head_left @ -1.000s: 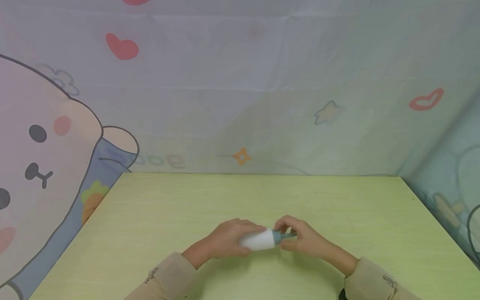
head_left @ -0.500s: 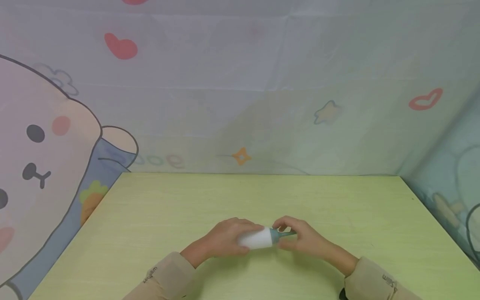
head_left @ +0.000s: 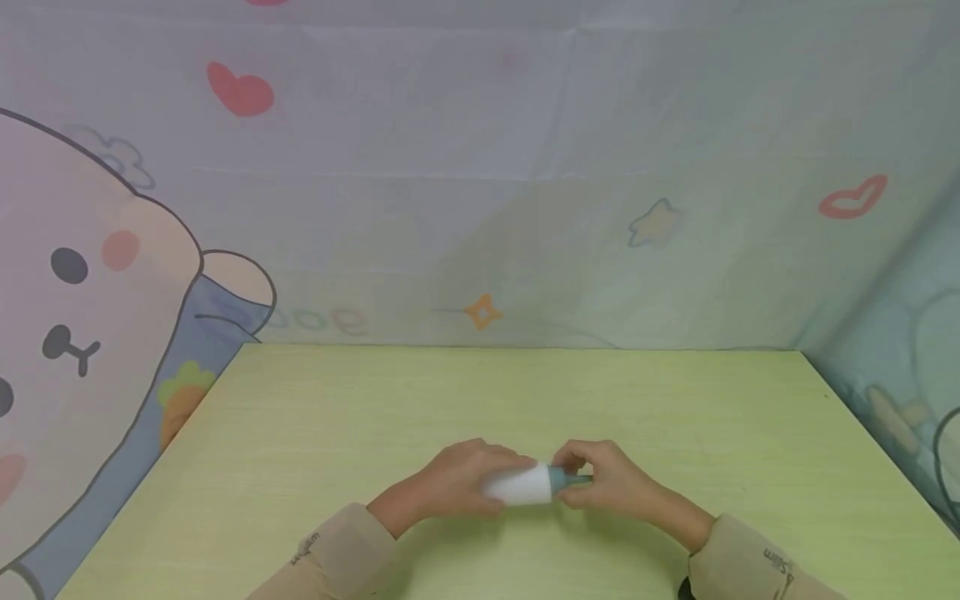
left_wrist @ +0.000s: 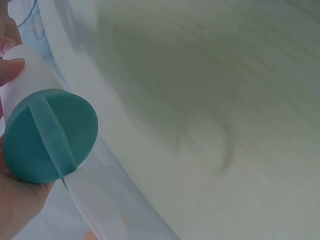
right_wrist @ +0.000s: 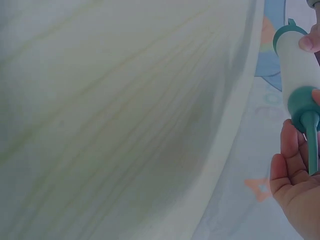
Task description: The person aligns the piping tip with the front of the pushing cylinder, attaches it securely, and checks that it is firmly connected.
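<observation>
A white squeeze bottle (head_left: 525, 485) with a teal collar and a long thin nozzle (right_wrist: 312, 142) lies on its side in the air over the table. My left hand (head_left: 467, 478) grips its body from the left, thumb and fingers on opposite sides. In the left wrist view the round teal base (left_wrist: 50, 136) faces the camera, with a raised bar across it and a pale strip trailing from one end. My right hand (head_left: 609, 477) pinches the teal collar between thumb and curled fingers, the nozzle pointing towards its palm.
Below the hands is a pale yellow-green tabletop (head_left: 337, 400). Behind it hangs a printed cloth backdrop (head_left: 420, 225) with hearts and a cartoon animal, and more cloth hangs at the right. A dark cable (head_left: 942, 467) shows at the far right.
Both hands and the bottle have shifted slightly right and nearer me over the last half second. The right fingers have drawn in on the teal collar.
</observation>
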A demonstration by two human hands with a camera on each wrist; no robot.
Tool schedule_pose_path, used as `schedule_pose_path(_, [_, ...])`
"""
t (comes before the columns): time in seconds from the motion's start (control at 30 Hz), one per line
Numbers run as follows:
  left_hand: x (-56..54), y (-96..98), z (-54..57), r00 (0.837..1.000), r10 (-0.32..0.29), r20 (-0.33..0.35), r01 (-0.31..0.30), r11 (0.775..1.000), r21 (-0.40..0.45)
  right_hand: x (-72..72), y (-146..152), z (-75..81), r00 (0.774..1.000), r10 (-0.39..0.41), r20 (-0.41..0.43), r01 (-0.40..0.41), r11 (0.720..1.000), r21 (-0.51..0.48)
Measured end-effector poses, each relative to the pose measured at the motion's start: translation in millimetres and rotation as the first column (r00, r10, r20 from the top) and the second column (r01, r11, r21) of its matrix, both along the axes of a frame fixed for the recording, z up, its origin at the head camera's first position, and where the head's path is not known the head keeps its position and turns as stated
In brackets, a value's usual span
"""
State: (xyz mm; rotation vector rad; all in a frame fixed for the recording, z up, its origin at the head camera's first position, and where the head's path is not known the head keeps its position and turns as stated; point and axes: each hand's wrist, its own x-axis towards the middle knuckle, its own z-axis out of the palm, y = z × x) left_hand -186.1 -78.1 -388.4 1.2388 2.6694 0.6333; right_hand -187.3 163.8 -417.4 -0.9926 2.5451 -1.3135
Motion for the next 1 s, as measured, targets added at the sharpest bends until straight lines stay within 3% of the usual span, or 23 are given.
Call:
schedule_pose_path(0.27, [-4.9, 4.7, 0.3, 0.998, -0.021, -0.063, 0.018, 0.998, -0.052, -1.6, 4.2, -0.7, 1.0, -0.009, 0.011, 0.009, 1.0, 0.008])
schedule_pose_path(0.47, [-26.2, 13.6, -0.3, 0.992, 0.031, -0.125, -0.048, 0.989, -0.138, -18.0, 6.6, 1.4, 0.997, -0.071, -0.014, 0.072, 0.994, 0.081])
schedule_pose_path(0.63, [-43.3, 25.2, 1.4, 0.984, 0.051, -0.17, -0.078, 0.984, -0.159, -36.6, 10.3, -1.2, 0.992, -0.104, -0.072, 0.111, 0.989, 0.102])
schedule_pose_path(0.8, [-53.7, 35.6, -1.0, 0.984, 0.086, -0.158, -0.116, 0.975, -0.19, -49.8, 14.4, -6.7, 0.99, -0.128, -0.066, 0.136, 0.982, 0.134])
schedule_pose_path(1.0, [-63.3, 43.9, -9.1, 0.988, 0.122, -0.091, -0.14, 0.965, -0.22, -58.6, 18.8, -13.0, 0.988, -0.149, -0.032, 0.152, 0.974, 0.168])
